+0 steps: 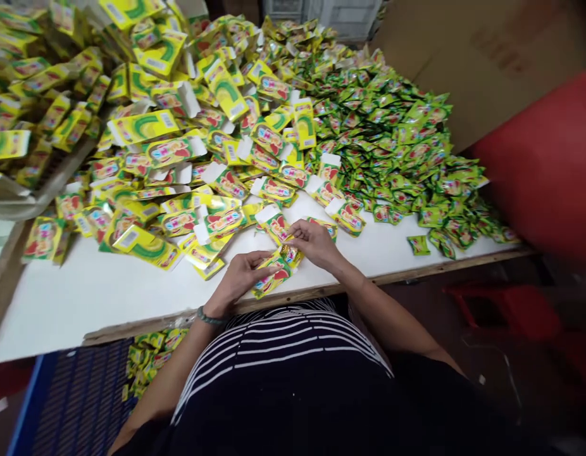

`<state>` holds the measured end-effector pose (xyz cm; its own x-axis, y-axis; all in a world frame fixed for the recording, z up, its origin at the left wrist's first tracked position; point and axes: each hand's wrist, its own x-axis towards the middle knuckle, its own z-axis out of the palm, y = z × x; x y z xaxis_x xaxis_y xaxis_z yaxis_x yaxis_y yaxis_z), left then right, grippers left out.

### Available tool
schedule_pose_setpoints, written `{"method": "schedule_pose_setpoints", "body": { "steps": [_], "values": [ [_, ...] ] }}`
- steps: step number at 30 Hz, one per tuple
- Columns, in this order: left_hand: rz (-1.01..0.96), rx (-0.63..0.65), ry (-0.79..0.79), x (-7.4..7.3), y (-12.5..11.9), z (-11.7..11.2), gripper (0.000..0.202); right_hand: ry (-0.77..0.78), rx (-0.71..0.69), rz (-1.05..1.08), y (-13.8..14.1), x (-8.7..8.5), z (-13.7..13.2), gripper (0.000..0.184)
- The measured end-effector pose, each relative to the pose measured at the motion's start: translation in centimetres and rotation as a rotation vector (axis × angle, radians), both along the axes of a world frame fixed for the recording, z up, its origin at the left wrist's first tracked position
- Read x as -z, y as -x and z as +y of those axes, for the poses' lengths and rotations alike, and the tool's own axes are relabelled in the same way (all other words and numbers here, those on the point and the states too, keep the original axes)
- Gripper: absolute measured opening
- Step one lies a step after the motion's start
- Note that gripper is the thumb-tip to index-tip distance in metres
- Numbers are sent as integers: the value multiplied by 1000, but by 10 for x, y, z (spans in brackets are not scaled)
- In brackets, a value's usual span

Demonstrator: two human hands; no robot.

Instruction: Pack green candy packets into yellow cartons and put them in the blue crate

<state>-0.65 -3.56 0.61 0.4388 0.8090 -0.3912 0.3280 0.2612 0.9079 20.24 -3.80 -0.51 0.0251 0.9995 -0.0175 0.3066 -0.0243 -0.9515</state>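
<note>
Where our two hands meet at the near edge of the white surface [84, 297], the left hand [240, 277] is curled around a yellow-green carton [273, 280], thumb laid across its face, holding it just over the surface's edge. Our right hand [316, 244], just beyond, pinches a few sachets [292, 254] at the carton's far end; whether they sit inside its mouth we cannot tell. A beaded bracelet [208, 316] circles the left wrist. Farther off and to the left, a heap of open cartons [179, 152] sprawls over the surface, many with white flaps raised. To the far right spreads a broad pile of green packets [392, 145], with one loose packet [419, 245] lying apart near the right edge. Below the surface, near left, stands a blue crate [69, 399].
</note>
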Motion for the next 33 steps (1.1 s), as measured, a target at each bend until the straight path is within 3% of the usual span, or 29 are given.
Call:
{"method": "schedule_pose_setpoints", "body": {
  "steps": [6, 12, 15, 17, 20, 22, 24, 26, 29, 31, 33],
  "values": [
    [-32, -27, 29, -2, -12, 1, 60, -53, 82, -16, -8, -1, -7, 22],
    [-233, -170, 261, -1, -21, -6, 53, -61, -7, -29, -2, 1, -20, 24],
    [-304, -232, 362, 0, -23, -6, 48, -62, -35, 20, -13, 1, -17, 32],
    [-334, -268, 399, -1, -23, -5, 48, -90, 92, -27, -41, 3, -8, 37],
    [-365, -307, 408, -1, -22, -4, 49, -176, 571, -381, -111, 10, 6, 40],
    [-387, -319, 396, 0, -22, -5, 48, -92, 799, -636, -160, 21, 9, 47],
    [-403, -323, 377, 2, -22, -7, 46, 43, 822, -708, -197, 37, 7, 54],
    [-409, -327, 345, 6, -21, -9, 46, 75, 793, -735, -217, 54, 0, 49],
    [-411, -346, 303, 12, -17, -10, 48, 26, 644, -722, -218, 65, -13, 30],
    [-397, -362, 282, 15, -14, -11, 49, -70, 611, -669, -204, 55, -21, 21],
    [-372, -370, 264, 17, -12, -12, 48, -179, 658, -609, -179, 32, -27, 19]
  ]
}}
